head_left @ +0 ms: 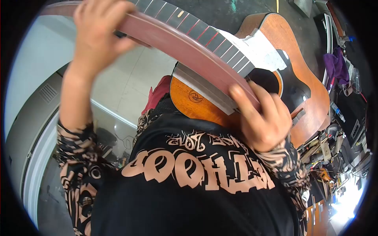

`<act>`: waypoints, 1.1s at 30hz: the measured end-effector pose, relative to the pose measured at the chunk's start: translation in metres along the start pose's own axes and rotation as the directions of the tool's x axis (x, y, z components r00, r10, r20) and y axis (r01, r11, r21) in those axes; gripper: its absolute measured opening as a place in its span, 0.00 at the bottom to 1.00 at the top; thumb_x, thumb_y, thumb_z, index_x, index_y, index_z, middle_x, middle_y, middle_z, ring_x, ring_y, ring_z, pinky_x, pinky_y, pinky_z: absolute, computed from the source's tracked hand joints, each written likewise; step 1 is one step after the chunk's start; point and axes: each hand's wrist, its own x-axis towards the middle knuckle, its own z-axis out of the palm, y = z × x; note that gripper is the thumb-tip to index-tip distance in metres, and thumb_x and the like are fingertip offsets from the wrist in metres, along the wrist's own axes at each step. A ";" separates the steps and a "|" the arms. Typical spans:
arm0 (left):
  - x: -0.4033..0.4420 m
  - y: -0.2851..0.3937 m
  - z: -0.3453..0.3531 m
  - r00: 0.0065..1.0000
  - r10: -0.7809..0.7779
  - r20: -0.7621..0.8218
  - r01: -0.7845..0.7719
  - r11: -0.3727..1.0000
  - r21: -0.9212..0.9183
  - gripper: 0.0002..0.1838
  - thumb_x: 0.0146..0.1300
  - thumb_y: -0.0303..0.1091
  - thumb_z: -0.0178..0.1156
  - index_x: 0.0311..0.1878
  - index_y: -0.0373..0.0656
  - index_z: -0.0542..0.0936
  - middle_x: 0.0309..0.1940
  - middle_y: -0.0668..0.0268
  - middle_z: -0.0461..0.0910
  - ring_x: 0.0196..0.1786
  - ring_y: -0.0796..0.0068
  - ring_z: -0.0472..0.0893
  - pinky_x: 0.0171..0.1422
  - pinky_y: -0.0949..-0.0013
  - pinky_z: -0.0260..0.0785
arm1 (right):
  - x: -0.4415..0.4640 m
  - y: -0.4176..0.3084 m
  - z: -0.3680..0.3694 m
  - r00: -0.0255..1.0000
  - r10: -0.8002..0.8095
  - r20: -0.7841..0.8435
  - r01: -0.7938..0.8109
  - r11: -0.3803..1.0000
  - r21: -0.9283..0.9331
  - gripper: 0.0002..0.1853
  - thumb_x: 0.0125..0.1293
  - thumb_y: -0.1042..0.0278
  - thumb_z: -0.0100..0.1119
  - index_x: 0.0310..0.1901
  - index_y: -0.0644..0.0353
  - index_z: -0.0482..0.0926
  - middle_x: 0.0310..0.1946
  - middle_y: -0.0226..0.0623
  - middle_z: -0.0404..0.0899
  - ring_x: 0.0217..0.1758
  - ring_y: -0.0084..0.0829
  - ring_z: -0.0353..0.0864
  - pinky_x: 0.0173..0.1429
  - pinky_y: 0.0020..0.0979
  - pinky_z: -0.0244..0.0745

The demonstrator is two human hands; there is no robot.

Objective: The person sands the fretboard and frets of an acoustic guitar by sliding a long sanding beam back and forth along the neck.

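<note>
A long reddish-brown bar point(173, 41) lies along the fretboard point(197, 29) of an acoustic guitar point(315, 86), hiding part of it. My left hand point(98, 35), slightly blurred, is closed around the bar toward its upper left end. Near the soundhole point(265, 78), my right hand point(267, 118) grips the bar's lower end, index finger resting along its top. Two of the frets look red. White paper point(262, 49) covers the guitar top on one side of the fretboard, and a greyish strip point(202, 88) runs along the other. Whether the bar touches the frets cannot be made out.
A dark pickguard point(293, 78) is on the guitar body. Tools and loose items point(330, 157) clutter the right side. A purple cloth point(336, 67) and a clear bottle point(356, 80) are at the far right. Pale floor point(122, 78) shows at left.
</note>
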 end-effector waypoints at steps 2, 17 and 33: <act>0.007 0.040 0.001 0.999 -0.007 0.034 0.008 0.999 -0.046 0.29 0.43 0.42 0.71 0.53 0.47 0.81 0.50 0.63 0.80 0.58 0.56 0.77 0.73 0.48 0.59 | -0.019 0.010 -0.006 0.999 -0.009 0.036 0.010 1.000 -0.015 0.28 0.58 0.65 0.66 0.64 0.39 0.86 0.42 0.39 0.84 0.30 0.26 0.76 0.32 0.24 0.73; -0.013 -0.006 -0.004 0.994 -0.077 0.075 0.075 0.997 0.025 0.29 0.46 0.46 0.75 0.53 0.47 0.82 0.50 0.67 0.81 0.59 0.60 0.77 0.76 0.49 0.54 | 0.011 -0.017 -0.003 0.998 0.030 0.062 -0.030 1.000 0.001 0.29 0.56 0.65 0.64 0.63 0.36 0.87 0.42 0.41 0.85 0.33 0.27 0.79 0.34 0.24 0.74; 0.009 0.052 0.001 0.993 -0.063 0.098 0.064 0.998 -0.004 0.29 0.45 0.48 0.73 0.53 0.49 0.82 0.49 0.67 0.80 0.58 0.60 0.76 0.76 0.47 0.53 | -0.032 0.015 -0.027 0.992 0.084 0.098 -0.093 0.991 0.092 0.27 0.55 0.71 0.69 0.60 0.43 0.87 0.44 0.45 0.87 0.30 0.31 0.79 0.33 0.29 0.75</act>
